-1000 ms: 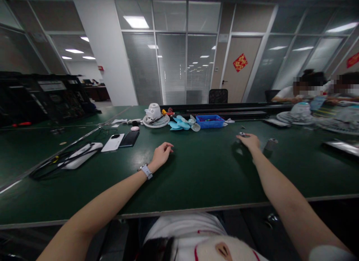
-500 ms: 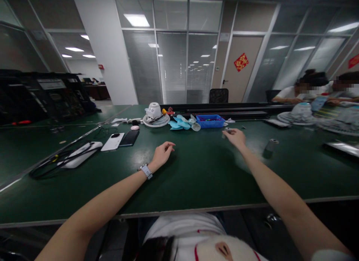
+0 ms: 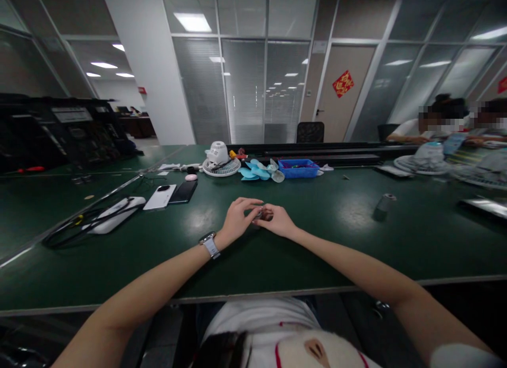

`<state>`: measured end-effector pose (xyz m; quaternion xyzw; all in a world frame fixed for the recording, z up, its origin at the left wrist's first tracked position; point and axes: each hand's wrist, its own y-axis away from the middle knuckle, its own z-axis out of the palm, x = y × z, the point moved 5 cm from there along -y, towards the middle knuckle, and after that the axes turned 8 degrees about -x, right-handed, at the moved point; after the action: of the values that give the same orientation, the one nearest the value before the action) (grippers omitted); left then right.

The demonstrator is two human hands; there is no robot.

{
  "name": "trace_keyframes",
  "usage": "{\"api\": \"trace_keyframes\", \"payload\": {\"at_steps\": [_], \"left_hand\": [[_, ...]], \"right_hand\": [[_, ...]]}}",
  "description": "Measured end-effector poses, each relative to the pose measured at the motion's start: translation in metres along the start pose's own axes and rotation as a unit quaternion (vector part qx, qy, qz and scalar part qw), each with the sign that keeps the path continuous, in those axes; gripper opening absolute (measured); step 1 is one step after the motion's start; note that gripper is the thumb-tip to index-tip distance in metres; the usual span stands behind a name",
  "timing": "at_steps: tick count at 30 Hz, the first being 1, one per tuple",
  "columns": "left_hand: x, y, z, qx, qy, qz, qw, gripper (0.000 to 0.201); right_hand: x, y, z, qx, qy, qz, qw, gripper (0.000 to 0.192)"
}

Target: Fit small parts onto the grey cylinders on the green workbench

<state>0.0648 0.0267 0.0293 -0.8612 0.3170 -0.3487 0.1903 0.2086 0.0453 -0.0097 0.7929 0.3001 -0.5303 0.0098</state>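
My left hand (image 3: 238, 218) and my right hand (image 3: 278, 220) meet over the middle of the green table (image 3: 253, 273). Between their fingertips is a small metallic part (image 3: 259, 214), mostly hidden, so its kind does not show. Fingers of both hands close around it from either side. A grey watch sits on my left wrist. To the right of my hands, a small grey metal cylinder (image 3: 384, 205) stands upright on the table, apart from them.
Behind my hands lie blue fan blades (image 3: 255, 171), a blue tray (image 3: 298, 169) of small items and a white fan housing (image 3: 217, 156). Two phones (image 3: 159, 197) and a cabled white device (image 3: 119, 215) lie left. Other people sit at far right.
My right hand has come from the right to the middle, bringing the small metallic part. My left hand has shifted slightly right, its fingers now touching that part too.
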Motion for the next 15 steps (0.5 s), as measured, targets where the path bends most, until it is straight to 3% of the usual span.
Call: {"api": "trace_keyframes", "payload": {"at_steps": [8,15], "left_hand": [[0.0082,-0.0022,-0.0053,-0.055,-0.096,0.015,0.994,0.022],[0.0073,-0.0029,-0.0034,-0.024,-0.120,0.000,0.993,0.009]], "right_hand": [[0.0007,0.0003,-0.0005,0.002,0.021,0.009,1.000,0.037],[-0.0024,0.0020,-0.0003,-0.002,0.023,0.004,1.000,0.034]]}}
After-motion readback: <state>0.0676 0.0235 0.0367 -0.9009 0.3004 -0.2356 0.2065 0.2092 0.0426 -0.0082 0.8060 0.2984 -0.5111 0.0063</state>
